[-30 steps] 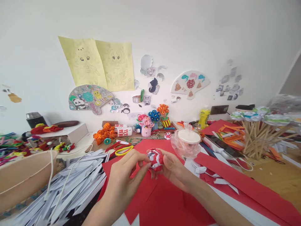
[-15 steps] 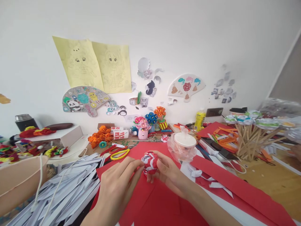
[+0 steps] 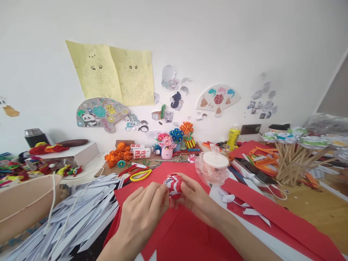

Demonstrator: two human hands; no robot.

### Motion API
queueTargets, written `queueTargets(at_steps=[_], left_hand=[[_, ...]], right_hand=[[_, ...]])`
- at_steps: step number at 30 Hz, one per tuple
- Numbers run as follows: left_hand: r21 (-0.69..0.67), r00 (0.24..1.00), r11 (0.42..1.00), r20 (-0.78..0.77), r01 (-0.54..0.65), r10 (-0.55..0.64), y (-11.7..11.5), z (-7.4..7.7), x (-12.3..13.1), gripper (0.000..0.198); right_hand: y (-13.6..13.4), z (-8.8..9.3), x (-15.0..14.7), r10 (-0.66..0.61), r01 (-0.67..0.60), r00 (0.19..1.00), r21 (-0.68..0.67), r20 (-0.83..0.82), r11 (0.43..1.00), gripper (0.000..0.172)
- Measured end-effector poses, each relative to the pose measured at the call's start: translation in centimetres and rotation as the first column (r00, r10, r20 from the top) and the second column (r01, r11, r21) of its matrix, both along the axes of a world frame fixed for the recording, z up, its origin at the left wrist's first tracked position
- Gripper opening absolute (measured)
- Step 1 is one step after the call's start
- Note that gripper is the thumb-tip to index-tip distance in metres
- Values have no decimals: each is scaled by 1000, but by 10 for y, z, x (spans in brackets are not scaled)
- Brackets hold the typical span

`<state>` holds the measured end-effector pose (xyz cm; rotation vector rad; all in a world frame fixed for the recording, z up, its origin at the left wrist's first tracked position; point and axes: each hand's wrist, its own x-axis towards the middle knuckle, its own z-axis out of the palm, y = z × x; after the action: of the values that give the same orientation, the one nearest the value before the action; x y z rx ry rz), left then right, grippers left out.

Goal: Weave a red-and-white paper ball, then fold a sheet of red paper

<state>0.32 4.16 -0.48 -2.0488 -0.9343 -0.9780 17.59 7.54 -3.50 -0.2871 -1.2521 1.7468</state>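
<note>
Above the red paper sheets point(image 3: 187, 235), a small ball of folded red and white paper point(image 3: 174, 185) is held between both hands. My right hand point(image 3: 197, 199) grips it from the right, thumb on the near side and fingers curled behind. At its left side, my left hand point(image 3: 145, 208) has its fingers pinched together against the ball's edge. Whatever those fingertips hold is hidden by the hand. A similar small red and white paper piece point(image 3: 191, 158) lies farther back.
White paper strips point(image 3: 89, 214) are heaped at left, near yellow-handled scissors point(image 3: 140, 175). A white-lidded cup point(image 3: 216, 161) in clear plastic stands behind my right hand. Folded scraps point(image 3: 252, 210) lie at right, below a bunch of wooden sticks point(image 3: 290, 163).
My left hand's fingers have curled in and pressed closer to the ball's lower left side. My right hand keeps its hold. The whole view has shifted slightly.
</note>
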Motion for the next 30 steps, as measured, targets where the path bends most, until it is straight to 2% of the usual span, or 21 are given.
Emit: queueTargets(at_steps=[3,7,10,16,19,22,30], left_hand=[[-162,990,983,120,91,-72,-3,5,2,9],[-428,929,865,354,263,-107,-4,15,1,7],[-510,907,804,413,307,-84,-3,18,0,10],[-575,897,740,434,351,-88,-3,20,0,13],[-558,896,745,426,366,-121,-3,23,1,14],[-513,905,784,401,349,-141,-4,24,3,12],[-473,929,844,363,252,-74,-6,15,6,10]], right_hand=[[1,1,1,1,0,1000,32,-16,999,27],[3,3,3,8,-7,1000,66,-15,998,36],[3,4,3,12,-12,1000,75,-3,997,37],[1,2,4,37,-38,999,94,9,995,38],[2,1,4,37,-38,999,86,12,996,38],[3,1,3,37,-38,999,96,5,995,35],[3,2,4,49,-49,999,87,0,995,31]])
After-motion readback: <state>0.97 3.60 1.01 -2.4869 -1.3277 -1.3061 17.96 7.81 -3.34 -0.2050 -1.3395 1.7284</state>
